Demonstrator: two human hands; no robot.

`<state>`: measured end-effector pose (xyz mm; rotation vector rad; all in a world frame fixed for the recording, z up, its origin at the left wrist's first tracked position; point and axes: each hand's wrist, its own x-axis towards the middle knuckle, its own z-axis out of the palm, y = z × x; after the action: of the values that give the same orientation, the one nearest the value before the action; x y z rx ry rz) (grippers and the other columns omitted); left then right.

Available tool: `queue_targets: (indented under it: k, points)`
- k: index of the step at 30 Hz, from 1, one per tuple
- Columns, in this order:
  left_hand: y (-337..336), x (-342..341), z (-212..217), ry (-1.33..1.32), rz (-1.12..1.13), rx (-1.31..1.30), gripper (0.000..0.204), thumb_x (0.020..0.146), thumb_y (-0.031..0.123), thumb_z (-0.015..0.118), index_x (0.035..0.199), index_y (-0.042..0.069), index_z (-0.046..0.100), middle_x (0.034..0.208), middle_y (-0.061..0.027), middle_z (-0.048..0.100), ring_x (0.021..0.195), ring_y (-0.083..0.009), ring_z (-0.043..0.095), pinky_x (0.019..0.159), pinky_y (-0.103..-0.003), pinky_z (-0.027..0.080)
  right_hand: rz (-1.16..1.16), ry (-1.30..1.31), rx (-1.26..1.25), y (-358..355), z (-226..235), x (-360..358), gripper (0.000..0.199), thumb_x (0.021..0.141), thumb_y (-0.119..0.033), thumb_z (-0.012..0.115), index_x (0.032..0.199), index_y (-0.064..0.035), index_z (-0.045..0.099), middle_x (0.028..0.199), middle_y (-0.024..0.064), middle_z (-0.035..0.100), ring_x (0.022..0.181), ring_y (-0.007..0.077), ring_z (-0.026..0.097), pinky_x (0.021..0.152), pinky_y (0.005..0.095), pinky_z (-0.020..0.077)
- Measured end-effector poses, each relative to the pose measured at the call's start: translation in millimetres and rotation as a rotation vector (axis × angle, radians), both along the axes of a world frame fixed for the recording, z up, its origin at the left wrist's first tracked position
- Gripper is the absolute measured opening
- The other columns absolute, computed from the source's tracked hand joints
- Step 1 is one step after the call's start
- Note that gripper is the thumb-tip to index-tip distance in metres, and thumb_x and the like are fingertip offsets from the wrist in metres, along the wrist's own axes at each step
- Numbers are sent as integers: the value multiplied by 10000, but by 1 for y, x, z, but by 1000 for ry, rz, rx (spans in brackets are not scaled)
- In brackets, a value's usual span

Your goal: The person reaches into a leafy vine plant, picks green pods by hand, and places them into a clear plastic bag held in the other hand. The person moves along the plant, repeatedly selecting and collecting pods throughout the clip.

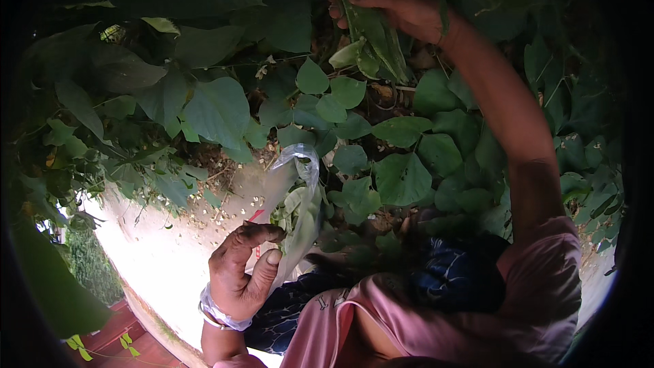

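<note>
My right hand reaches up into the vines, its fingers closed around several flat green bean pods that hang down from the palm. Some fingertips are lost in the dark leaves. Low and left of centre is my left hand, its thumb and forefinger bent and apart with nothing seen between them. Its other fingers are mostly hidden. Whitish plastic wraps the left wrist beside a bangle. Right next to that hand hangs a clear plastic bag, its mouth upward, with pale green pods inside.
Dense leafy vines fill the far side and the right. A pale, sunlit ledge strewn with small dry bits runs along the left. Reddish boards show at the lower left. A dark patterned cloth lies by my right sleeve.
</note>
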<state>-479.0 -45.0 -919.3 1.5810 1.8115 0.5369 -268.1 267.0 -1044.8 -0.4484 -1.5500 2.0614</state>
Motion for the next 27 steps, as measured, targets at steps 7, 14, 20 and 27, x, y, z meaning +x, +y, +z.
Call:
queue_targets:
  k: [7,14,20,27]
  points:
    - [32,-2,-37,-472,129,47,193,904,122,544,1019,-32,557,933,-93,627,844,-150,599,772,-267,468,42,-308,-82,-19,-14,-23,430,863,-292,601,1179,-12,520,1020,57,606,960,134,570,859,266,445]
    - [89,11,-66,-539,295,141,335,892,207,574,1142,-11,521,1028,-73,605,936,-136,559,814,-251,432,112,-66,-221,-29,-30,-32,402,882,-198,524,1235,-15,463,1101,103,575,1012,181,558,884,312,446]
    - [128,19,-88,-580,288,55,401,851,256,642,1116,-28,542,1023,-64,596,930,-117,530,836,-242,415,151,-131,-202,-32,-37,-31,383,877,-211,517,1217,-36,496,1130,83,566,1043,173,534,904,311,422]
    - [151,29,-123,-573,320,-15,255,872,243,602,1004,26,629,899,13,604,872,-75,506,839,-237,372,89,-298,35,-35,-50,-36,388,881,-242,524,1233,-81,511,1223,43,513,1168,155,420,978,331,319]
